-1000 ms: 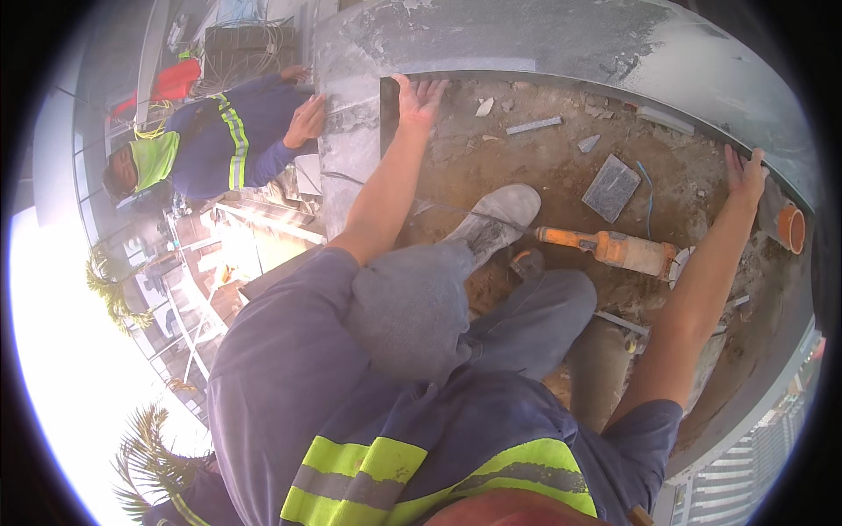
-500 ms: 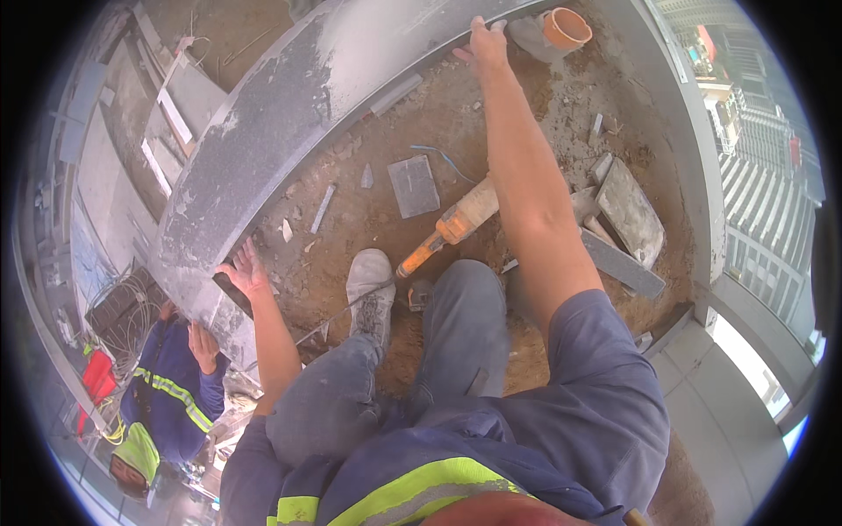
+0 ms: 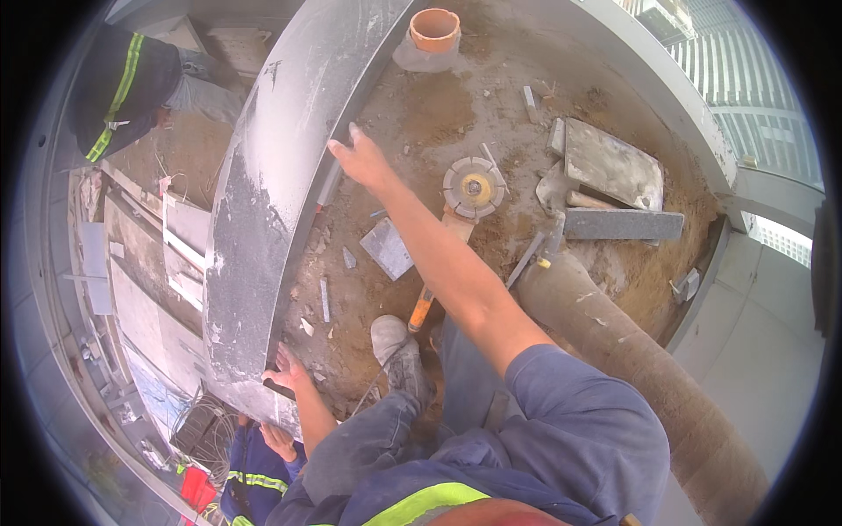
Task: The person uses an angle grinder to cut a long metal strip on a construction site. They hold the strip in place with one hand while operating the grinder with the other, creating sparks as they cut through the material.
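A long curved stone slab point(image 3: 254, 202), dark grey with white dusty patches, arcs along my left. My right hand point(image 3: 358, 162) grips its inner edge toward the far part, arm stretched across me. Lower on the same edge sits my left hand point(image 3: 294, 373), close to the slab's near end, fingers partly spread against it. A co-worker's hand point(image 3: 279, 441) is at that near end, just beyond my left hand. Between my arms and feet, an orange-handled angle grinder point(image 3: 423, 309) lies on the dirt, its segmented disc point(image 3: 474, 187) facing up; my right forearm hides its middle.
An orange pipe stub point(image 3: 435, 31) rises from the ground at the far end. Stone offcuts point(image 3: 614, 164) pile at right, near a long dusty brown tube-like shape point(image 3: 631, 359). A square tile piece point(image 3: 387, 249) lies nearby. Another co-worker point(image 3: 123, 96) bends beyond the slab.
My view has swung rightward, and my right hand sits farther from the pipe stub along the slab. The grinder's disc and a second co-worker have come into view. My left hand stays at the near end.
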A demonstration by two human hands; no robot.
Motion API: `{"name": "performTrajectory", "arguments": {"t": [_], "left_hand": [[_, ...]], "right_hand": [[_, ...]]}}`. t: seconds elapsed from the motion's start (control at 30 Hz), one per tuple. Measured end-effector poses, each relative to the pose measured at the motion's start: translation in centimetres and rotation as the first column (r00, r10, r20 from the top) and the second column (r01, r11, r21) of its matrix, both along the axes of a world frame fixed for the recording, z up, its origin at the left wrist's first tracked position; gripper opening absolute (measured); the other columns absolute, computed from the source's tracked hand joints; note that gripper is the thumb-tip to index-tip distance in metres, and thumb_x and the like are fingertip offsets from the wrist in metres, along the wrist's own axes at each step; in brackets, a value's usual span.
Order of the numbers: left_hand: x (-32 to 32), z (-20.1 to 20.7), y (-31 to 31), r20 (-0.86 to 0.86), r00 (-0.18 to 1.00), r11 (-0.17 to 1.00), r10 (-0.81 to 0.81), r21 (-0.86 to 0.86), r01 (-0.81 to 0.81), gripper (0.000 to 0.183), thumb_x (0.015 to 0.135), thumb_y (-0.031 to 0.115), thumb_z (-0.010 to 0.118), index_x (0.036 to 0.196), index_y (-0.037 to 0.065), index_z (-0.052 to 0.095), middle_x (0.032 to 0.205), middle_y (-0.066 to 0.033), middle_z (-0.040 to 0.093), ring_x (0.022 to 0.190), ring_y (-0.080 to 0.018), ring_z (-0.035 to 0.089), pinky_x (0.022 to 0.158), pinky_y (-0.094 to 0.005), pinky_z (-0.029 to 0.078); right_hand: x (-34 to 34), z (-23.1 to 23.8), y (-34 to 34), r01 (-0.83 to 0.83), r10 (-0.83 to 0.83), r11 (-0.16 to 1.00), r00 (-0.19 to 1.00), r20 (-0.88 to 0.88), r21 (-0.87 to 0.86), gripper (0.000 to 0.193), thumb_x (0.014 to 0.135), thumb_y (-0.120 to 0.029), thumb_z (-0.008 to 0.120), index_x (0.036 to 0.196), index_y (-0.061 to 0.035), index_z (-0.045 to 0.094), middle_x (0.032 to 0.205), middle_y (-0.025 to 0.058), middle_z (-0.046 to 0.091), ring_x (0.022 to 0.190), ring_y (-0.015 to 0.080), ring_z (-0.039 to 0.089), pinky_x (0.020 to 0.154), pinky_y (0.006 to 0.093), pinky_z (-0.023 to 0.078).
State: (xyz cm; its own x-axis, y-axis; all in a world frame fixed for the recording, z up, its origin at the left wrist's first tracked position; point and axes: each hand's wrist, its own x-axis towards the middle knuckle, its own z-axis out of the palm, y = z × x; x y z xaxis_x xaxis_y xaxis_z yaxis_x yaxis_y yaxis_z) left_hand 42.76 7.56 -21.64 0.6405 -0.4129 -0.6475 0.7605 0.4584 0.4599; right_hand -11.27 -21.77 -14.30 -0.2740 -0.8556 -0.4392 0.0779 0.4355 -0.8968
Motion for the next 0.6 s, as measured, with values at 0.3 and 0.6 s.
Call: {"name": "performTrajectory", "arguments": {"t": [0.3,0.6], "left_hand": [[-0.8,1.6,-2.2,-0.035,0.999,0.994,0.035,0.11,-0.031,0.117,0.089,0.057,0.083,0.165,-0.009,0.025,0.177,-0.0214,0.029,0.163,-0.0397,0.03,0.132,-0.0642,0.03],[-2.4,2.4,-2.5,-0.039,0.998,0.992,0.046,0.117,-0.041,0.112,0.09,0.057,0.082,0.164,-0.008,0.028,0.177,-0.0171,0.03,0.163,-0.0365,0.031,0.132,-0.0636,0.032]], "right_hand": [[-0.7,-1.7,1.0,0.127,-0.123,0.991,0.99,0.073,-0.044,0.078,0.099,-0.036,0.073,0.157,0.0103,0.049,0.148,0.034,0.063,0.135,0.0403,0.067,0.113,0.0447,0.052],[-6.2,-1.5,-6.9,0.228,-0.228,0.974,0.973,-0.019,-0.012,0.104,0.099,-0.056,0.07,0.16,0.0198,0.033,0.159,0.0423,0.046,0.153,0.0476,0.045,0.127,0.0445,0.037]]}}
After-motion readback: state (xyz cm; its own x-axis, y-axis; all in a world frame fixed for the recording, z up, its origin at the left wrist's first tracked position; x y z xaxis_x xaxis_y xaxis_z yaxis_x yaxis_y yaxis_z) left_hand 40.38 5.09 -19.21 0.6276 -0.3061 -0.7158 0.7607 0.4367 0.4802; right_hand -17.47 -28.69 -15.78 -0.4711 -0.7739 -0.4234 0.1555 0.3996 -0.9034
